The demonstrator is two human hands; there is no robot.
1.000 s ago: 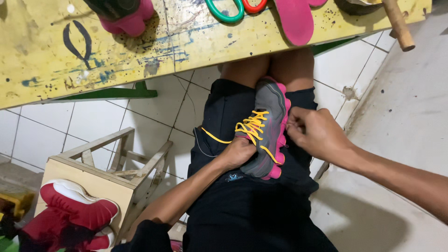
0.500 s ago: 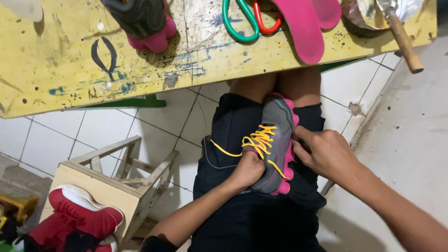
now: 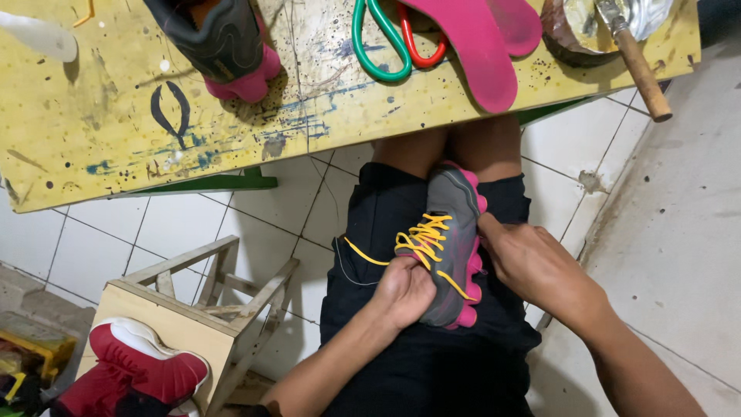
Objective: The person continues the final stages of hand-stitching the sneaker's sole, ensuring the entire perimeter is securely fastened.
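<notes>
Grey-and-pink sneaker was clamped by left hand and right hand on the lap, below a paint-splattered yellow table, over white floor tiles.

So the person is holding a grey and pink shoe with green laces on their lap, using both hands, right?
Not quite: the head view shows the laces are yellow, not green. The rest holds: the grey and pink shoe lies on the lap, with the left hand and right hand on it.

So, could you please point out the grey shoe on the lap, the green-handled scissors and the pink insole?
grey shoe [image 3: 454,202], head view, on its grey toe panel.
green-handled scissors [image 3: 360,42], head view, on the green handle loop.
pink insole [image 3: 471,46], head view, on its broad middle.
</notes>
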